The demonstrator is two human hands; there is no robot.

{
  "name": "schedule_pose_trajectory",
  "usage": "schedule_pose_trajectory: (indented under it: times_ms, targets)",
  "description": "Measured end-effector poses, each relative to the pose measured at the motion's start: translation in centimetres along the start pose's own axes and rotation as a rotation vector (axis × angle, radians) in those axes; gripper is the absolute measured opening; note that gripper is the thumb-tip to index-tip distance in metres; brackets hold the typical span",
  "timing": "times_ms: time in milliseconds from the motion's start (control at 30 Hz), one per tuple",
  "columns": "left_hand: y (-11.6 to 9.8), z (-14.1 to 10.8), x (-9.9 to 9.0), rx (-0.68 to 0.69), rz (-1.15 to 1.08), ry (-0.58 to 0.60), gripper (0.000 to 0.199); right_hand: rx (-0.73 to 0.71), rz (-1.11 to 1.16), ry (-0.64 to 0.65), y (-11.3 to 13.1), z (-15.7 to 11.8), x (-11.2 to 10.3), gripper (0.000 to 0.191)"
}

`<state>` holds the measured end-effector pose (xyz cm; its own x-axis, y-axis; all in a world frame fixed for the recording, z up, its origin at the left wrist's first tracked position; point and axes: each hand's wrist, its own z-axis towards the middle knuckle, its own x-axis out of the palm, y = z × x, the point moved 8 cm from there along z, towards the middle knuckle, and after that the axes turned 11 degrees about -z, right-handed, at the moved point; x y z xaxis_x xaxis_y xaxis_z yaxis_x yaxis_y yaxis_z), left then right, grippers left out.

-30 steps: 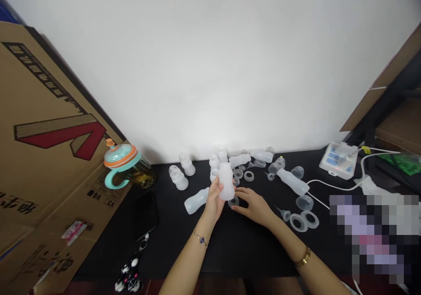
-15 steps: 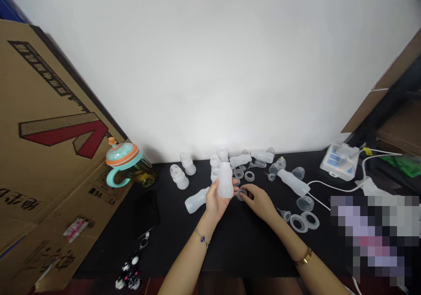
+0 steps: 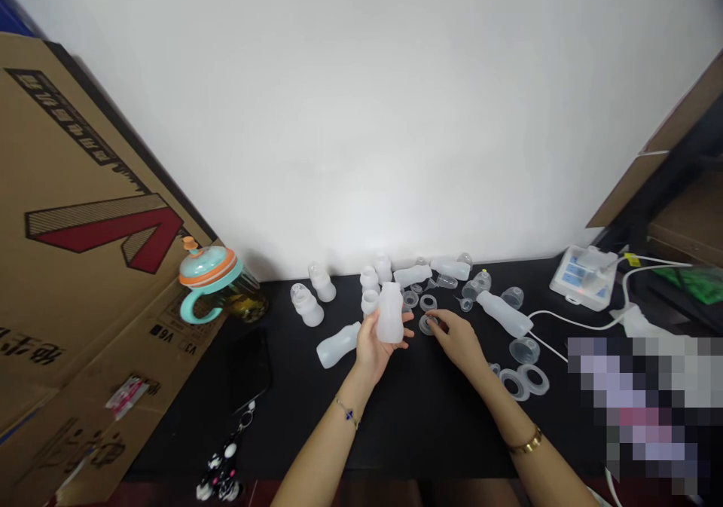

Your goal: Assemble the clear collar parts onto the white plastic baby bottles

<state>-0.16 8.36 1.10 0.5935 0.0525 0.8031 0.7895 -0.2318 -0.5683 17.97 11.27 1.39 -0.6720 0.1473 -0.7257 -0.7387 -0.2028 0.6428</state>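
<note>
In my left hand (image 3: 376, 347) is a translucent white baby bottle body (image 3: 391, 313), neck up, with the palm and fingers behind it. My right hand (image 3: 456, 337) pinches a clear bottle collar ring (image 3: 428, 325) between thumb and fingertips, just right of that bottle and low over the table. Behind the ring lies another collar ring (image 3: 428, 302). Left of my left hand, a bottle body (image 3: 337, 345) rests on its side. Several uncapped bottles (image 3: 370, 301) stand behind the held one.
Two bottles with teats and caps (image 3: 308, 305) stand at the left. A lidded jug (image 3: 215, 281), a phone (image 3: 249, 368) and a beaded keychain (image 3: 220, 473) sit further left. To the right are a lying bottle (image 3: 504, 314), several clear caps (image 3: 524, 350), rings (image 3: 533, 379) and a power strip (image 3: 584, 277) with cables.
My right hand has moved slightly right with the collar ring, away from the bottle. My left hand keeps the bottle at almost the same spot.
</note>
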Motion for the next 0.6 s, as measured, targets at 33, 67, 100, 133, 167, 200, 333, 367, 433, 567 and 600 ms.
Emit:
schedule_pose_trajectory:
  times_ms: [33, 67, 100, 133, 167, 200, 333, 367, 433, 567, 600]
  targets:
    - [0.0, 0.0, -0.1, 0.006, 0.011, -0.005, 0.060, 0.012, 0.021, -0.019, -0.1, 0.1, -0.3, 0.030]
    - [0.1, 0.0, -0.2, 0.013, 0.023, -0.011, 0.060, 0.024, 0.048, -0.039, -0.2, 0.1, -0.7, 0.031]
    - [0.1, 0.0, -0.3, 0.019, 0.036, -0.014, 0.059, 0.036, 0.079, -0.055, -0.2, 0.2, -1.0, 0.032]
    - [0.2, 0.0, -0.3, 0.024, 0.049, -0.014, 0.059, 0.054, 0.117, -0.066, -0.3, 0.2, -1.3, 0.033]
    - [0.2, 0.0, -0.4, 0.029, 0.060, -0.011, 0.059, 0.080, 0.163, -0.067, -0.4, 0.3, -1.5, 0.034]
    - [0.2, 0.0, -0.3, 0.034, 0.071, -0.006, 0.059, 0.113, 0.217, -0.061, -0.6, 0.3, -1.6, 0.036]
    - [0.2, 0.2, -0.3, 0.044, 0.145, -0.002, 0.056, 0.260, 0.498, -0.028, -1.5, 0.3, -1.4, 0.040]
    - [0.3, 0.2, -0.2, 0.038, 0.168, -0.007, 0.055, 0.293, 0.570, -0.027, -1.7, 0.3, -1.3, 0.040]
    - [0.5, 0.3, -0.3, 0.018, 0.204, -0.021, 0.053, 0.357, 0.704, -0.018, -1.9, 0.1, -1.0, 0.037]
    - [1.0, 0.3, -0.4, -0.024, 0.236, -0.034, 0.052, 0.444, 0.893, 0.061, -2.0, -0.3, 0.1, 0.033]
    - [1.1, 0.3, -0.4, -0.029, 0.239, -0.031, 0.051, 0.453, 0.918, 0.081, -2.0, -0.3, 0.3, 0.032]
